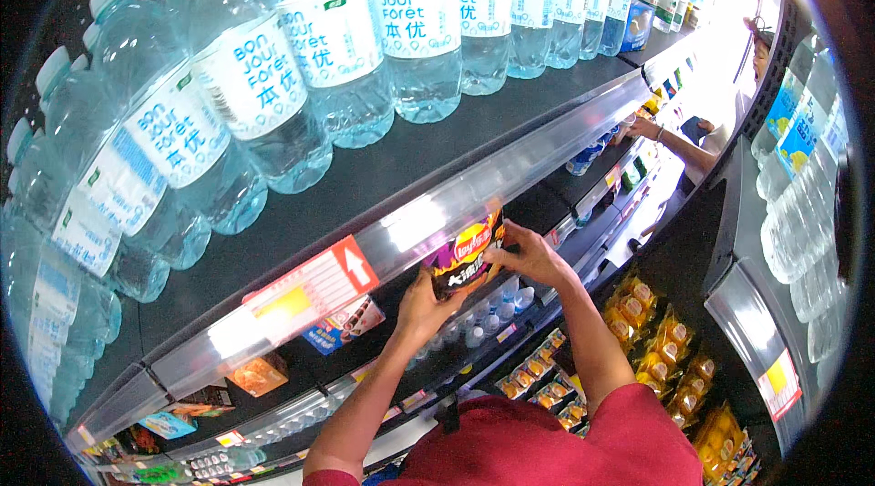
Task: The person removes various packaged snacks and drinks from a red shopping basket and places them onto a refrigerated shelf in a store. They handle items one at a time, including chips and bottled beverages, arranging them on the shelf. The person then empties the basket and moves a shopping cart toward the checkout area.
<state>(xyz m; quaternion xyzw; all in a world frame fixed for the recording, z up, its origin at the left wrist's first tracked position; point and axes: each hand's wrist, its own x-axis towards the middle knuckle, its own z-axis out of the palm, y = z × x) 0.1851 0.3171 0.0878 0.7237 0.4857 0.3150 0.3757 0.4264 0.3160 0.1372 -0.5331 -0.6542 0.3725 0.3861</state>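
Note:
A dark Lay's snack pack (468, 246) with purple and orange print is held between both hands, in front of the upper shelf's clear edge strip. My left hand (425, 305) grips its lower left corner, with the fingers partly hidden. At the pack's right side, my right hand (533, 257) holds it with thumb and fingers. Large clear water bottles (424, 41) with white labels stand in rows on the upper black shelf (383, 164). A red and white price card (311, 288) sits on the shelf's edge, left of the pack.
Below are a blue box (345, 325), an orange pack (258, 375) and small bottles (489, 318). Yellow packaged food (656, 349) lies at the lower right. Another shelf with bottles (803, 226) rises at the right. Farther along the aisle, a person's arm (683, 147) reaches to a shelf.

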